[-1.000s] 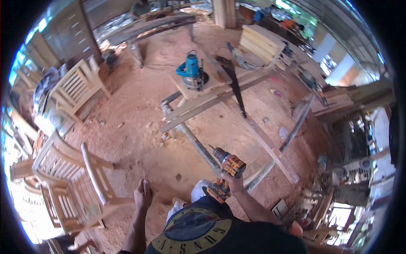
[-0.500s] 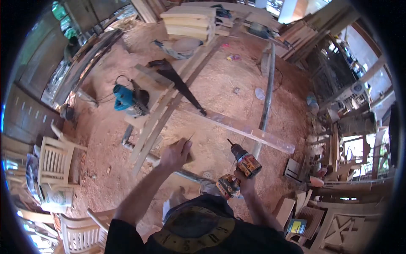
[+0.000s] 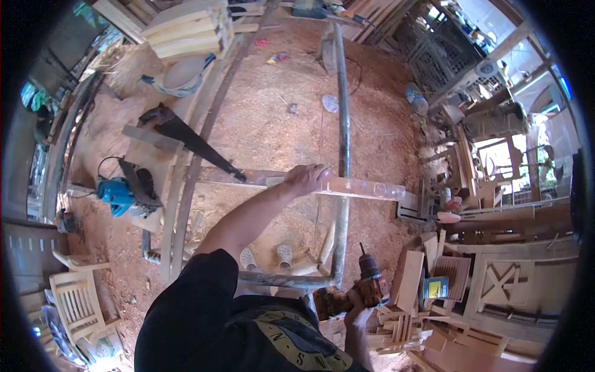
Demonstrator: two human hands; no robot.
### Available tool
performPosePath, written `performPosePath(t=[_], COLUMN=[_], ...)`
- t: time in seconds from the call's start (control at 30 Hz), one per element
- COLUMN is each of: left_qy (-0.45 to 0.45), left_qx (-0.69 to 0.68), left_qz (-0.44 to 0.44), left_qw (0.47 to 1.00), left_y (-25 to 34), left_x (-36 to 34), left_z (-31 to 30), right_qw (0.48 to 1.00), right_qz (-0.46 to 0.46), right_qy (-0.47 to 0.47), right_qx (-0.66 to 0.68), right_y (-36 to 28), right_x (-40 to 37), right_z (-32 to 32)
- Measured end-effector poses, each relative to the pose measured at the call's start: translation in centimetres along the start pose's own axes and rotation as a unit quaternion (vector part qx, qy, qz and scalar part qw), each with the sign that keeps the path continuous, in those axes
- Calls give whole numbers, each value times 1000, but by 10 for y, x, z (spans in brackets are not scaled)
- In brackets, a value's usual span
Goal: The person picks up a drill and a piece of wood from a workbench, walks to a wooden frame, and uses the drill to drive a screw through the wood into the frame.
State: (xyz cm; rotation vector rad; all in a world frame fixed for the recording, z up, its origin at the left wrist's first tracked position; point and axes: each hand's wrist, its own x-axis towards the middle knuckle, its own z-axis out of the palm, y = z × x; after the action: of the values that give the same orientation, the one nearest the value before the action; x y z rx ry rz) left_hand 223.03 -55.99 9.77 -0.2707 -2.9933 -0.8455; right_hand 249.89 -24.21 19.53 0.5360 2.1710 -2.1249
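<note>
Currently has the left hand (image 3: pixel 305 180) out at the long plank (image 3: pixel 362 187), grip clenched on a thin piece (image 3: pixel 328 167) too small to identify, fingers touching the plank's near edge. Holds the cordless drill (image 3: pixel 365 288) low by the body in the right hand (image 3: pixel 353 308), grip wrapped tight round the handle, bit pointing up and away. Looks like a placing step: marking a spot on the plank, which lies across the metal pipe (image 3: pixel 343 124) over the sawdust floor. Next calls for carrying the drill well across to that spot, squaring the bit, and keeping fingers clear.
</note>
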Motion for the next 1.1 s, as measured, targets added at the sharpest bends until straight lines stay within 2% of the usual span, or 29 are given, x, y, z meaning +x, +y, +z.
performPosePath(t=[0.1,0.17,0.23,0.37,0.43,0.5,0.6,0.67,0.73,0.8,0.87,0.9,1.03,1.1], left_qy=[-18,35,61,147,165,220,254,294,333,400,383,388,327,230], left_qx=[-15,11,53,21,-24,-51,-104,-104,-54,-37,8,9,166,208], left_qz=[8,58,98,105,106,51,-16,-55,-156,-187,-320,-353,-449,-465], left_qw=[1000,998,992,983,980,973,961,949,928,896,866,851,814,829], left_y=[-8,-14,-18,-16,-16,-9,-13,-31,-56,-107,-150,-180,-223,-226], left_x=[16,19,22,21,15,1,-42,-82,-132,-183,-229,-249,-270,-266], left_z=[25,37,44,43,30,11,-29,-51,-82,-103,-131,-140,-206,-234], right_qw=[999,997,997,996,999,998,1000,1000,999,996,994,993,991,990], right_qz=[34,63,47,33,23,-18,-16,-14,21,38,38,36,16,14], right_qy=[32,47,64,60,43,18,15,-21,-48,-71,-94,-105,-134,-139], right_qx=[3,25,20,53,-16,-57,-8,-10,13,27,30,31,22,11], right_y=[0,-9,-6,-13,4,24,29,22,15,9,2,-1,5,5], right_x=[-14,-21,-21,-17,-13,-2,10,17,23,24,23,23,17,11], right_z=[-3,5,10,22,13,11,24,32,44,57,71,76,91,98])
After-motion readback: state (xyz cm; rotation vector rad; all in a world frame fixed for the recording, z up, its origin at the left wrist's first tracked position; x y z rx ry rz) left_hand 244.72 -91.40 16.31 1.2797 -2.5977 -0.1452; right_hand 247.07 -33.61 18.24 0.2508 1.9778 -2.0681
